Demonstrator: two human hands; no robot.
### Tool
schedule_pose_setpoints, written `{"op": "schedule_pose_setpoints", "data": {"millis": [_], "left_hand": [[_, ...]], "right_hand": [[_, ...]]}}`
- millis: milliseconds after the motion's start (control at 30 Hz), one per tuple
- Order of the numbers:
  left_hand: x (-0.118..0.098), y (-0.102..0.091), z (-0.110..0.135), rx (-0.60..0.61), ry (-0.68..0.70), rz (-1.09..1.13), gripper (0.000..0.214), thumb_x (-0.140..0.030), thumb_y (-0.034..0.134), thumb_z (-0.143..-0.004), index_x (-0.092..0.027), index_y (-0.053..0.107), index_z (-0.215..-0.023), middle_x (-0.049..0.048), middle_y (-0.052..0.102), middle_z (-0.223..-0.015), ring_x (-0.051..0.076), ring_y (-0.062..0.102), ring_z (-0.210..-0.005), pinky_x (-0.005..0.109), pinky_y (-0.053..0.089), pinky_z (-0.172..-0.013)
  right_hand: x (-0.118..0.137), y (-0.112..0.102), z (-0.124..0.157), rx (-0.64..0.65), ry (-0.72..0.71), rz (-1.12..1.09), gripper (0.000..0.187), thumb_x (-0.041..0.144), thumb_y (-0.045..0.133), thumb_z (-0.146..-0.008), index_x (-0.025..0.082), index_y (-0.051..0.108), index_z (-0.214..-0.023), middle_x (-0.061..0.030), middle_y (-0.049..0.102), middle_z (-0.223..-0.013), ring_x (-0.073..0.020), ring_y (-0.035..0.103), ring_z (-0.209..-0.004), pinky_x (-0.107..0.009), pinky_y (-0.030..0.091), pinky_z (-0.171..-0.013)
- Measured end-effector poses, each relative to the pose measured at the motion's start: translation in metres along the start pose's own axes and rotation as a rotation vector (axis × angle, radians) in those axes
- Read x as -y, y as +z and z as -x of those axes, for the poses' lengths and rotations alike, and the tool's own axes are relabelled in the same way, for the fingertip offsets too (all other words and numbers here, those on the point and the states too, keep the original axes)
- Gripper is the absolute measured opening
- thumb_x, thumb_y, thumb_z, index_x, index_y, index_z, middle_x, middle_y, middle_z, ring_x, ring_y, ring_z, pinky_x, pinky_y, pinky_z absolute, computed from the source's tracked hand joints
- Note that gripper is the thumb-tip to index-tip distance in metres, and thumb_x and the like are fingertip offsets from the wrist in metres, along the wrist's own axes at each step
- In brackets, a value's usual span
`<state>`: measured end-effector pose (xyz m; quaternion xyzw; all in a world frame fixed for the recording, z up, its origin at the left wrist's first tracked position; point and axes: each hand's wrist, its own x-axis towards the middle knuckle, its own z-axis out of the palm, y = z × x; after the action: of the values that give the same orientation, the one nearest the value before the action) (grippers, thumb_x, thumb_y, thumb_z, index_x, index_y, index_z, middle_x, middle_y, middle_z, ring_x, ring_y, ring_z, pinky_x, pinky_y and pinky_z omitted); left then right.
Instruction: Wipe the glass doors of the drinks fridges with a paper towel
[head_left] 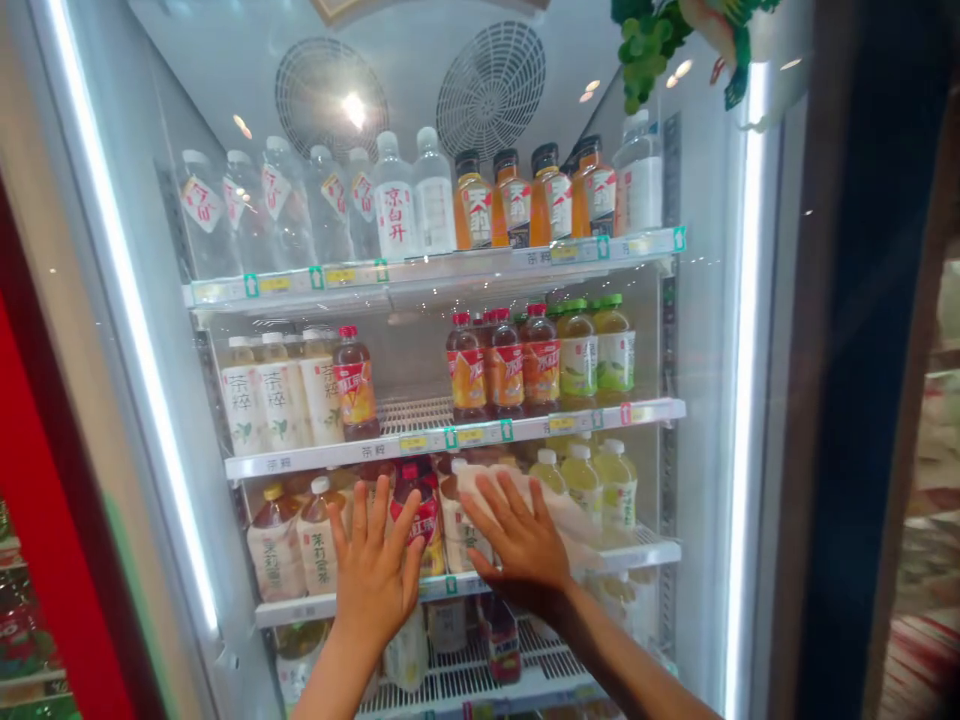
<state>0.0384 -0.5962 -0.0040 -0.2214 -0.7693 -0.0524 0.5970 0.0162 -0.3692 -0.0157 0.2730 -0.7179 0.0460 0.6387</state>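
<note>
Both hands are raised in front of the glass [409,350] of a lit drinks cooler, fingers pointing up. My left hand [373,560] is flat with spread fingers, over the third shelf beside a red-labelled bottle [427,525]. To its right, my right hand [517,540] also lies flat, fingers spread and tilted left. Behind the right hand shows a pale, soft-looking shape [574,520]; I cannot tell whether it is a cloth or a reflection. No grasped object shows in either hand. The bottles stand behind the glass, partly hidden by my hands.
Clear water bottles [394,205] and amber bottles [514,205] line the top shelf. White-labelled [277,395], red-labelled [506,370] and green-capped bottles [615,350] stand below. Bright light strips [139,330] run down both sides. Green grape decoration [649,45] shows at the upper right.
</note>
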Motion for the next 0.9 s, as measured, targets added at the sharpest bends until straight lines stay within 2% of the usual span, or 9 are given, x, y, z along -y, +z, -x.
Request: {"op": "schedule_pose_setpoints", "data": {"millis": [167,300,433,500,600,700,733,833,900], "left_hand": [[0.04,-0.014,0.01,-0.034,-0.01,-0.019,0.075,-0.033,0.063,-0.093,-0.039,0.026,-0.157,-0.001,0.011,-0.171,0.027,0.004,-0.16,0.06,-0.006,-0.128],[0.076,-0.029,0.015,-0.052,-0.014,-0.029,0.076,-0.03,0.063,-0.093,-0.038,0.024,-0.158,-0.0002,0.009,-0.172,0.027,0.003,-0.16,0.061,-0.005,-0.128],[0.104,-0.041,0.023,-0.045,-0.016,-0.049,0.078,-0.028,0.062,-0.093,-0.038,0.022,-0.159,0.0011,0.007,-0.172,0.028,0.002,-0.16,0.062,-0.006,-0.127],[0.114,-0.044,0.028,-0.036,-0.021,-0.046,0.078,-0.029,0.063,-0.093,-0.037,0.021,-0.159,0.0015,0.006,-0.172,0.029,0.001,-0.16,0.062,-0.006,-0.127],[0.124,-0.046,0.035,-0.024,-0.036,-0.043,0.078,-0.029,0.063,-0.093,-0.037,0.021,-0.159,0.0024,0.006,-0.172,0.029,0.001,-0.16,0.062,-0.007,-0.127],[0.128,-0.048,0.037,-0.012,-0.049,-0.048,0.078,-0.029,0.062,-0.094,-0.036,0.02,-0.16,0.0031,0.005,-0.173,0.029,-0.001,-0.16,0.061,-0.009,-0.126],[0.128,-0.049,0.036,-0.012,-0.053,-0.049,0.078,-0.029,0.061,-0.094,-0.036,0.019,-0.16,0.003,0.004,-0.173,0.029,-0.002,-0.16,0.061,-0.009,-0.126],[0.123,-0.05,0.031,-0.034,-0.061,-0.045,0.077,-0.028,0.06,-0.095,-0.037,0.019,-0.16,0.0026,0.004,-0.173,0.029,-0.001,-0.16,0.062,-0.007,-0.127],[0.115,-0.047,0.025,-0.055,-0.053,-0.043,0.078,-0.028,0.061,-0.094,-0.037,0.02,-0.16,0.0028,0.004,-0.172,0.029,-0.001,-0.16,0.063,-0.007,-0.126]], "right_hand": [[0.046,0.023,-0.024,-0.026,0.053,0.022,0.06,0.041,0.05,-0.098,0.02,0.044,-0.154,-0.008,0.045,-0.159,-0.0248,0.015,-0.159,-0.053,0.003,-0.131],[0.081,0.038,-0.04,0.037,-0.099,0.015,0.053,0.047,0.045,-0.101,0.021,0.053,-0.148,-0.0053,0.05,-0.155,-0.0238,0.017,-0.158,-0.052,0.004,-0.131],[0.112,0.049,-0.055,0.023,0.014,0.036,0.053,0.045,0.046,-0.101,0.019,0.055,-0.146,-0.0076,0.05,-0.155,-0.0259,0.013,-0.159,-0.054,0.002,-0.13],[0.123,0.053,-0.062,0.052,-0.06,0.021,0.055,0.05,0.041,-0.103,0.02,0.054,-0.147,-0.005,0.048,-0.157,-0.0256,0.013,-0.159,-0.052,0.001,-0.131],[0.13,0.055,-0.075,0.07,-0.165,-0.003,0.054,0.051,0.038,-0.104,0.023,0.052,-0.148,-0.0014,0.047,-0.158,-0.0233,0.015,-0.159,-0.05,0.002,-0.131],[0.129,0.056,-0.087,0.05,-0.036,0.02,0.054,0.044,0.043,-0.103,0.019,0.049,-0.151,-0.0058,0.041,-0.161,-0.0258,0.012,-0.159,-0.054,0.001,-0.131],[0.127,0.055,-0.09,0.06,-0.05,0.022,0.055,0.045,0.043,-0.103,0.019,0.047,-0.152,-0.0061,0.039,-0.162,-0.0263,0.011,-0.159,-0.054,0.0,-0.13],[0.115,0.049,-0.096,0.114,-0.267,0.011,0.06,0.054,0.038,-0.104,0.022,0.042,-0.155,-0.002,0.036,-0.164,-0.0244,0.013,-0.159,-0.051,0.0,-0.131],[0.102,0.042,-0.099,0.121,-0.253,0.035,0.061,0.054,0.039,-0.104,0.023,0.039,-0.157,-0.0024,0.035,-0.165,-0.0244,0.012,-0.159,-0.051,-0.001,-0.131]]}}
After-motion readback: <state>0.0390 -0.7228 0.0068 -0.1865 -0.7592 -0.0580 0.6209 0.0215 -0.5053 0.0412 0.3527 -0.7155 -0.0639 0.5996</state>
